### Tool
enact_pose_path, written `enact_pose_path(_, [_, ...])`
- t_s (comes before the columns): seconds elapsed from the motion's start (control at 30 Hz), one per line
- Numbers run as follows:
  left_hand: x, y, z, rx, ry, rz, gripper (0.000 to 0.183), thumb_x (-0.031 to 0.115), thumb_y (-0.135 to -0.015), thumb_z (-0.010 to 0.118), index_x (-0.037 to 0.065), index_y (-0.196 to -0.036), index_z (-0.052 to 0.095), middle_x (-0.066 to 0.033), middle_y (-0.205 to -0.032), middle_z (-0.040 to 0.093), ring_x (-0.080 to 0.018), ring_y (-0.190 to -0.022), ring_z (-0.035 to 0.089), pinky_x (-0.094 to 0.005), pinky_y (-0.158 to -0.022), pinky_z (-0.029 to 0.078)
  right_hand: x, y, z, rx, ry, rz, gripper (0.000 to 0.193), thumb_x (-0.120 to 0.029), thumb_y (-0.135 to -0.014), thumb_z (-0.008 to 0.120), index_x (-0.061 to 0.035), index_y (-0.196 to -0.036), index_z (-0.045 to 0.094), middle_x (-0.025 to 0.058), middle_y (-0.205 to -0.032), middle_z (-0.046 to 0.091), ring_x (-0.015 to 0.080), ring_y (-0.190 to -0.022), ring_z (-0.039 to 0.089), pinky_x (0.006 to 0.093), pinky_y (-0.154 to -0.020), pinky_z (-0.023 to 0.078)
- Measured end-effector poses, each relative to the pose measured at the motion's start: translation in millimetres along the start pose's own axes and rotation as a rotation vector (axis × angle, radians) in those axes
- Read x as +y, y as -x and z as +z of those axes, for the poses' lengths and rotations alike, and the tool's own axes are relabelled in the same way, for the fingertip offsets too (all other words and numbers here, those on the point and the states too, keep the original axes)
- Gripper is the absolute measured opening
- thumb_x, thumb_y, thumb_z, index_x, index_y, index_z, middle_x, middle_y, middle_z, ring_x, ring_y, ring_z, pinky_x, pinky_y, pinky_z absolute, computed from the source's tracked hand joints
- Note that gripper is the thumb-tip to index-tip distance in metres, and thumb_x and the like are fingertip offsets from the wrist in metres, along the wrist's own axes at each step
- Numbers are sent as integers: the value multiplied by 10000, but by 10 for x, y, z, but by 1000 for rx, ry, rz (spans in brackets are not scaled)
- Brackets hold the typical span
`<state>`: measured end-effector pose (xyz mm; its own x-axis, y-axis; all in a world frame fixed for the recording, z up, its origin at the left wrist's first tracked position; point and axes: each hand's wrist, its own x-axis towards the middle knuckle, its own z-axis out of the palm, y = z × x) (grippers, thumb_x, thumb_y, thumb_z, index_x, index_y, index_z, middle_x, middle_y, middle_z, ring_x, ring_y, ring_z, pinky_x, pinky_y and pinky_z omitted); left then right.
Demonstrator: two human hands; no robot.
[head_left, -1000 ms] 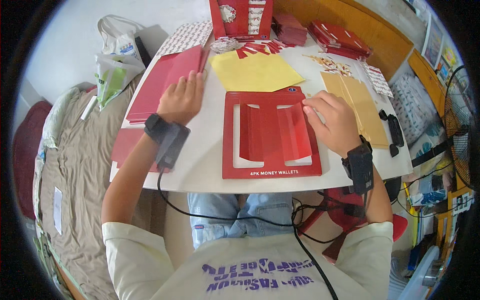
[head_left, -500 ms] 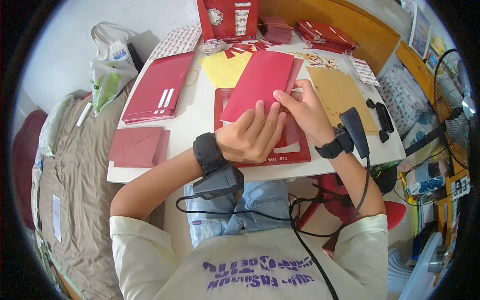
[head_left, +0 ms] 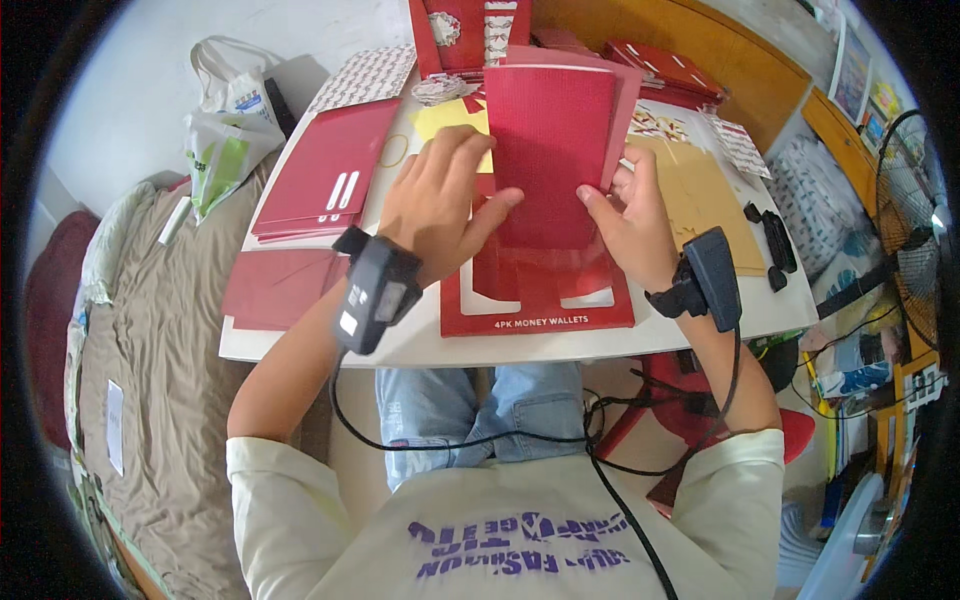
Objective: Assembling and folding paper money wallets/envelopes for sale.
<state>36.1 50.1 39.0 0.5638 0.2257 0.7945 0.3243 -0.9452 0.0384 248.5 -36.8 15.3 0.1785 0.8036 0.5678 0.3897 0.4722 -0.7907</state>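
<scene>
Upright over the table's middle stand red folded cards [head_left: 550,150], a darker one in front and paler red layers showing behind its top and right edge. My right hand [head_left: 632,225] grips their lower right edge, thumb on the front and fingers curled at the side. My left hand [head_left: 440,205] is at their left edge, its thumb on the front face and its fingertips meeting the edge. Beneath them lies a red package [head_left: 535,318] with clear windows. Yellow paper [head_left: 432,122] is partly hidden behind my left hand.
Large red cards [head_left: 325,170] and smaller red pieces [head_left: 275,285] lie at left. A tan sheet [head_left: 705,200] and black objects [head_left: 772,245] are at right. Red stacks [head_left: 665,75] and a red display box [head_left: 440,40] stand at the back. A fan [head_left: 905,215] is beyond the right edge.
The red cards have swung from tilted to upright. My left hand has moved left, from across their lower front to their left edge. My right hand keeps its grip at the right.
</scene>
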Motion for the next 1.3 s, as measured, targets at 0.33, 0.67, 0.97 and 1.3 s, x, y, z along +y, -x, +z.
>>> enact_pose_path(0.33, [3,123,274,-189,559,-465,572,78,-917,598,-44,-1366,267,-245,-1218,547,-292,-1106,585,-373,-912,488,79,59,58,-103,-7,93,430,5,-884,588,23,-1236,341,186,-1061,648,199,-954,647,301,-799,504])
enact_pose_path(0.67, [150,126,314,-144,723,-430,585,32,-880,601,-55,-1328,234,-252,-1252,495,-267,-1208,501,-384,-1009,403,9,108,45,-178,-100,193,535,32,-825,580,3,-1312,360,152,-1198,561,200,-1090,575,342,-897,479])
enact_pose_path(0.97, [224,128,341,-35,564,-216,833,69,-801,650,-46,-1411,94,-309,-1204,508,-370,-1090,590,-403,-927,471,-10,190,40,-184,-81,146,622,51,-813,554,-33,-1376,302,135,-1239,512,198,-1119,545,325,-904,472])
enact_pose_path(1.3, [159,-211,34,3,437,-30,755,28,-783,741,15,-1405,313,-216,-1197,539,-305,-1174,542,-380,-980,461,-68,166,12,-224,38,109,618,54,-823,569,-12,-1367,284,173,-1271,506,234,-1178,536,347,-962,461])
